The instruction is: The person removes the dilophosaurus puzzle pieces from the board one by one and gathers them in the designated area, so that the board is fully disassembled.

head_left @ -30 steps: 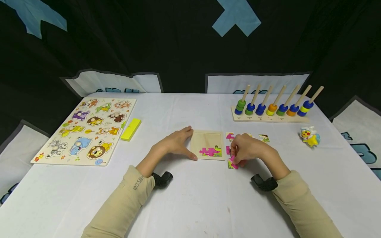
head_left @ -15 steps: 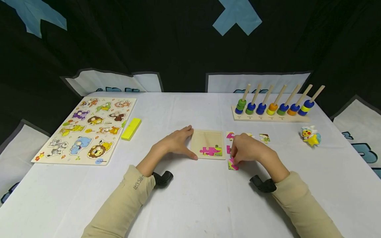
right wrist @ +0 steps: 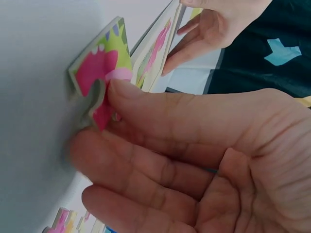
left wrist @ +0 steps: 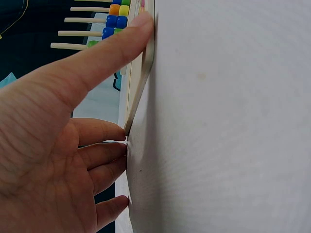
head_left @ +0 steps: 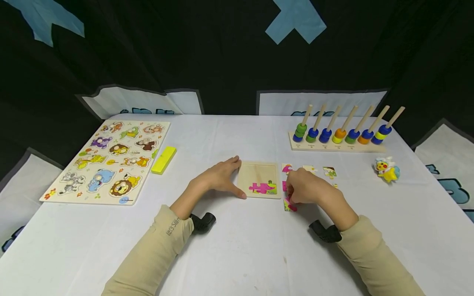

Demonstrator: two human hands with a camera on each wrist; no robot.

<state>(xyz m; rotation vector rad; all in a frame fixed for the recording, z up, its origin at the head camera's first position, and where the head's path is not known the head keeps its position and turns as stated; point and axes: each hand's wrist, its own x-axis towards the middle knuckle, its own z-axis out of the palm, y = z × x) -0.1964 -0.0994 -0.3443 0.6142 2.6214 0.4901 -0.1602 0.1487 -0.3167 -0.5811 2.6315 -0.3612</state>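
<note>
In the head view my left hand (head_left: 221, 176) rests at the left side of a shallow wooden puzzle tray (head_left: 255, 172), thumb and fingers spread along its edge. The left wrist view shows the thumb (left wrist: 112, 53) on the tray's rim and the fingers fairly straight. Joined pink and green pieces (head_left: 262, 188) lie in the tray's lower right. To its right, my right hand (head_left: 309, 187) pinches a pink and green jigsaw piece (right wrist: 99, 63) by its notched side. That piece is tilted in the right wrist view; whether it touches the table I cannot tell.
Several loose jigsaw pieces (head_left: 329, 172) lie right of the tray. Behind them stands a peg board (head_left: 337, 146) with coloured rings. A small toy figure (head_left: 386, 169) is at the right. Leftward lie a yellow block (head_left: 163, 160) and an animal puzzle board (head_left: 107, 162).
My right hand has shifted and turned slightly over the piece, its fingers bending more, and uncovers more of the loose pieces behind. My left hand and the tray stay in place.
</note>
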